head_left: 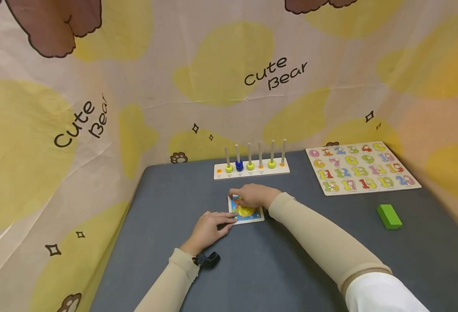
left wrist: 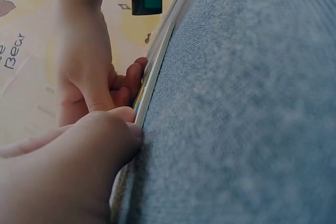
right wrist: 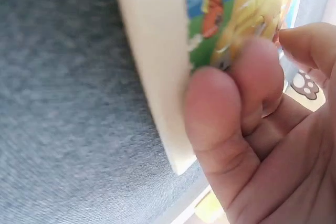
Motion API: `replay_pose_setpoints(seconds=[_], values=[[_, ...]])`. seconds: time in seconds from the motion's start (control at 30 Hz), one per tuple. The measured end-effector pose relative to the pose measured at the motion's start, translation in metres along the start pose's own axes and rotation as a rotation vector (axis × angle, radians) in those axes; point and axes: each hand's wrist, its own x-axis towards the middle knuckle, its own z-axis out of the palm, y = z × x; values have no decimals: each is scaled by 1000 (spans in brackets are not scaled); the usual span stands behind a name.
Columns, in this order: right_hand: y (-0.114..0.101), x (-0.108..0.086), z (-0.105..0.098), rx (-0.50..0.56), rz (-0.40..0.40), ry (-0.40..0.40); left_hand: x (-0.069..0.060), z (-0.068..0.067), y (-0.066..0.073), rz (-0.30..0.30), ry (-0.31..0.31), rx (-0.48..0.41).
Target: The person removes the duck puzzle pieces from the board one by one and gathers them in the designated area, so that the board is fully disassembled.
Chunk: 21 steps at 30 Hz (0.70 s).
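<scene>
A small, square picture puzzle [head_left: 246,213], with a white border and a blue, yellow and green picture, lies flat on the table. My left hand [head_left: 210,229] rests at its lower left corner. In the left wrist view the left thumb [left wrist: 113,135] touches the puzzle's edge, with a fingertip over the top. Above the picture my right hand [head_left: 254,196] has its fingers bent onto the puzzle. The right wrist view shows two fingertips [right wrist: 212,98] against the picture near the border. Whether the right thumb and forefinger pinch a piece is hidden.
Behind the puzzle stands a white peg board [head_left: 252,169] with upright rods and a few coloured rings. A number puzzle board [head_left: 363,168] lies at the back right. Nearer on the right is a green block [head_left: 389,216]. A printed cloth [head_left: 221,65] hangs behind the grey table [head_left: 166,195].
</scene>
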Motion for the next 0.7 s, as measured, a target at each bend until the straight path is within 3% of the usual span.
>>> replay_pose_setpoints(seconds=[0.17,0.37,0.53,0.7], values=[[1,0,0,22,2,-8,-2,1,1,0,-2,-11],[9,2,6,42,-22,40,-3,0,1,-24,-13,-17],[10,0,7,65,-50,80,-2,-2,2,-48,-44,-26],[11,-2,8,70,-59,110,-1,-2,4,-57,-100,40]])
